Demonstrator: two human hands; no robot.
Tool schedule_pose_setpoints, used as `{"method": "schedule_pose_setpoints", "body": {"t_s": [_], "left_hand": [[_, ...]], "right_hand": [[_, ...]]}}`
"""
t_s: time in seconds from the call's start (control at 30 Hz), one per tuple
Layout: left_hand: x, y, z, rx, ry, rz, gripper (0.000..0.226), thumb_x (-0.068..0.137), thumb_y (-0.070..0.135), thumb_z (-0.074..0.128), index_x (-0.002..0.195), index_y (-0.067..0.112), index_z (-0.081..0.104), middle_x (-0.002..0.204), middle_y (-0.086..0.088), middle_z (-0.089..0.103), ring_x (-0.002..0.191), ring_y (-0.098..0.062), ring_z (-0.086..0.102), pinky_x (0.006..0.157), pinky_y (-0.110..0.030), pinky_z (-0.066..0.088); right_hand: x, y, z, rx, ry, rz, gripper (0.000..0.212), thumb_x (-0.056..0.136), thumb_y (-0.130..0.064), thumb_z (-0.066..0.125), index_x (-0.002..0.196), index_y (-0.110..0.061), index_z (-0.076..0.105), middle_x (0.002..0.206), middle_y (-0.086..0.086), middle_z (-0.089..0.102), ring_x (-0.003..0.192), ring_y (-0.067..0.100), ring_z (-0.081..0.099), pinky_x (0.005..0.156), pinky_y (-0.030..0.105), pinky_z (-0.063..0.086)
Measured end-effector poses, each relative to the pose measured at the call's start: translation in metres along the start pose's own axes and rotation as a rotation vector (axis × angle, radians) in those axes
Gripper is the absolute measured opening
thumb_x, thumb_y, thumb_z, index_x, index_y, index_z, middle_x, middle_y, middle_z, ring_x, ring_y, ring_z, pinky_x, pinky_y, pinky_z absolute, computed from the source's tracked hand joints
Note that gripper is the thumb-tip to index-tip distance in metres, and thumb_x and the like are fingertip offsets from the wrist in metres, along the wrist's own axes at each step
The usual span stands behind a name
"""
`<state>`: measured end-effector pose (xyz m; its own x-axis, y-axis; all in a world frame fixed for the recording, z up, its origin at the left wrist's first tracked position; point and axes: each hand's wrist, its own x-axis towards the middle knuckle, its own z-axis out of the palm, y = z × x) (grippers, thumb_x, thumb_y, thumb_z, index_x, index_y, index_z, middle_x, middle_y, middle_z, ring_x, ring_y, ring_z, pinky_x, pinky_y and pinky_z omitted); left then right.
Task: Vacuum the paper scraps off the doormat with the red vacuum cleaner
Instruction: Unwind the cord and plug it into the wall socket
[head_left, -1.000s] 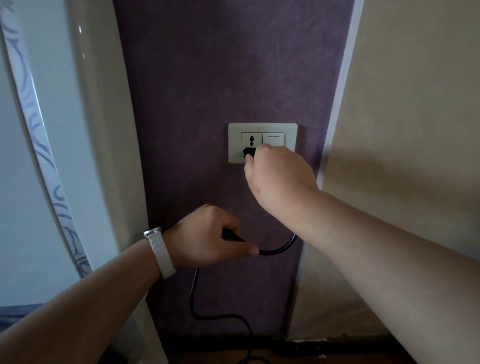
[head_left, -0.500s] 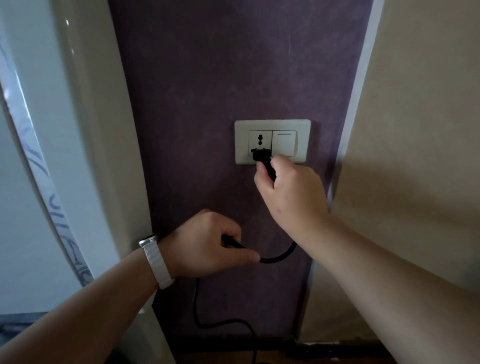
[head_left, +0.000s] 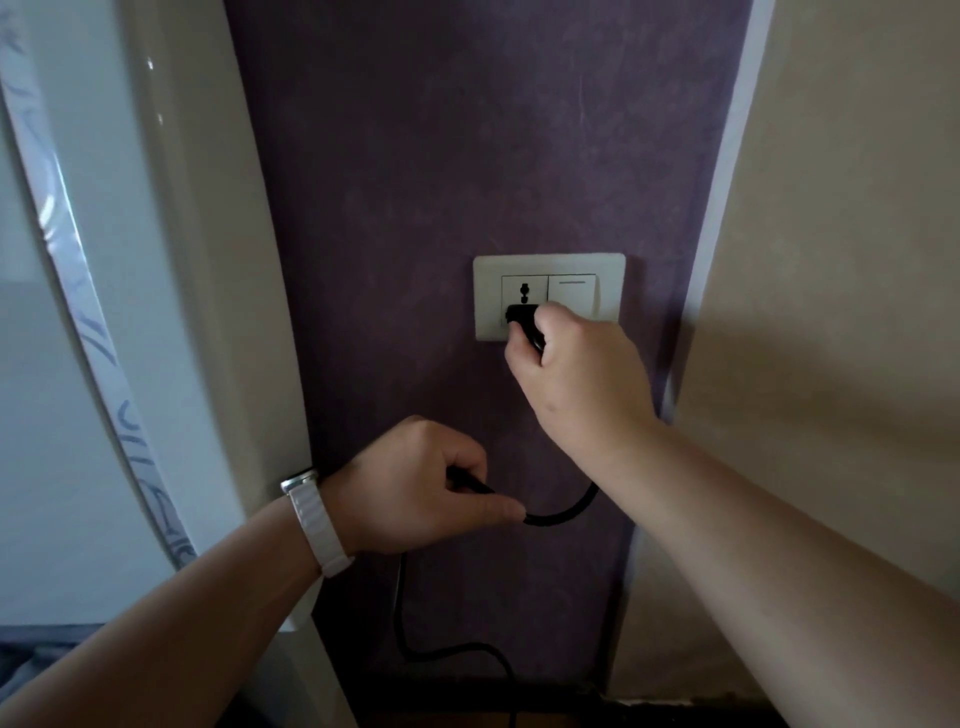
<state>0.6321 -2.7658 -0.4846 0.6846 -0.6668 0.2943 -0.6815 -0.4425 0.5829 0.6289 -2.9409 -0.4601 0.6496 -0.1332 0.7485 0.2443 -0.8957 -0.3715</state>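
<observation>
A white wall socket plate (head_left: 613, 270) with a switch sits on a purple wall panel. A black plug (head_left: 521, 315) is at the lower holes of the socket. My right hand (head_left: 576, 374) pinches the plug from below and to the right. The black power cord (head_left: 563, 514) loops down from under that hand to my left hand (head_left: 415, 488), which grips the cord lower down. From there the cord hangs to the floor. The vacuum cleaner, the doormat and the paper scraps are out of view.
A white glossy door frame (head_left: 208, 260) with a patterned glass strip stands at the left. A beige wall (head_left: 841, 260) fills the right side. A dark skirting strip (head_left: 675, 701) runs along the floor below.
My right hand has slid down off the socket, uncovering the plug seated in it. The left hand keeps its grip on the cord in about the same place.
</observation>
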Motion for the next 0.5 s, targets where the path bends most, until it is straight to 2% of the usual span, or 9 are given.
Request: {"method": "schedule_pose_setpoints", "body": {"t_s": [0.13, 0.3, 0.4, 0.47, 0.5], "left_hand": [[0.001, 0.002, 0.003, -0.002, 0.014, 0.024, 0.041, 0.073, 0.035, 0.084, 0.055, 0.007, 0.061, 0.044, 0.009, 0.049, 0.043, -0.003, 0.044, 0.045, -0.018, 0.034], [-0.006, -0.003, 0.013, -0.011, 0.024, 0.009, 0.04, 0.074, 0.037, 0.083, 0.054, 0.01, 0.06, 0.046, 0.01, 0.05, 0.045, -0.003, 0.045, 0.047, -0.017, 0.035], [-0.01, -0.008, 0.027, -0.007, 0.023, 0.014, 0.044, 0.074, 0.049, 0.08, 0.052, 0.02, 0.057, 0.049, 0.01, 0.051, 0.047, -0.001, 0.046, 0.048, -0.015, 0.034], [-0.01, -0.008, 0.045, -0.001, 0.025, 0.022, 0.045, 0.074, 0.057, 0.072, 0.057, 0.017, 0.061, 0.055, 0.004, 0.057, 0.05, -0.002, 0.049, 0.05, -0.017, 0.037], [-0.01, -0.004, 0.055, -0.024, 0.019, 0.017, 0.041, 0.077, 0.054, 0.072, 0.06, 0.017, 0.064, 0.057, 0.004, 0.06, 0.052, -0.002, 0.052, 0.051, -0.017, 0.039]], "right_hand": [[-0.002, 0.002, 0.007, 0.047, 0.032, 0.009, 0.048, 0.096, -0.031, 0.058, 0.063, -0.024, 0.023, 0.043, -0.009, 0.028, 0.036, 0.018, 0.034, 0.046, 0.024, 0.021], [-0.002, -0.003, 0.0, 0.027, -0.042, 0.095, 0.045, 0.097, -0.038, 0.051, 0.063, -0.022, 0.027, 0.047, -0.004, 0.038, 0.045, 0.024, 0.046, 0.048, 0.029, 0.026], [-0.004, -0.007, -0.015, 0.035, -0.12, 0.168, 0.044, 0.095, -0.045, 0.05, 0.062, -0.02, 0.034, 0.051, -0.004, 0.045, 0.05, 0.02, 0.05, 0.05, 0.03, 0.029], [-0.015, -0.003, -0.026, 0.058, -0.161, 0.181, 0.045, 0.094, -0.05, 0.051, 0.064, -0.02, 0.038, 0.055, -0.003, 0.049, 0.053, 0.018, 0.052, 0.05, 0.032, 0.03], [-0.024, 0.002, -0.031, 0.072, -0.176, 0.185, 0.044, 0.093, -0.052, 0.052, 0.067, -0.019, 0.042, 0.057, -0.003, 0.052, 0.057, 0.018, 0.054, 0.05, 0.032, 0.034]]}}
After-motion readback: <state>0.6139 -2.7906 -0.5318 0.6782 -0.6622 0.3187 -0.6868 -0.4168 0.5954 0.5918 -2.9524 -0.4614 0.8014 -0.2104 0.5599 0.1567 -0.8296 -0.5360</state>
